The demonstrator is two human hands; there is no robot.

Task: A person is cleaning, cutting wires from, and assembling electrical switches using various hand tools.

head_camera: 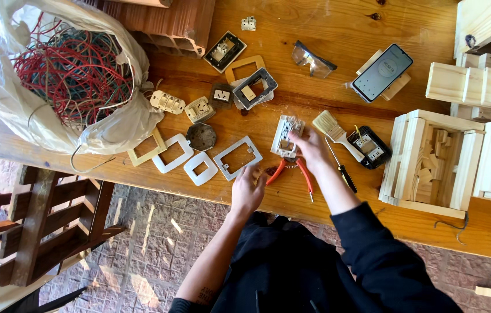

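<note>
My right hand (310,146) rests on a white electrical outlet module (285,134) that lies on the wooden table (326,87), fingers pinching its right edge. My left hand (247,188) hovers near the table's front edge with its fingers loosely apart, holding nothing, just below a white rectangular cover frame (237,157). Orange-handled pliers (292,170) lie between the two hands. A paintbrush (333,130) and a dark screwdriver (343,169) lie just right of my right hand.
A plastic bag of red and green wires (74,72) sits at the left. Several cover plates and outlets (199,110) lie mid-table. Safety glasses (313,59), a phone (382,72), a black outlet (371,146) and wooden crates (431,159) are at right. Wooden chair (42,226) at lower left.
</note>
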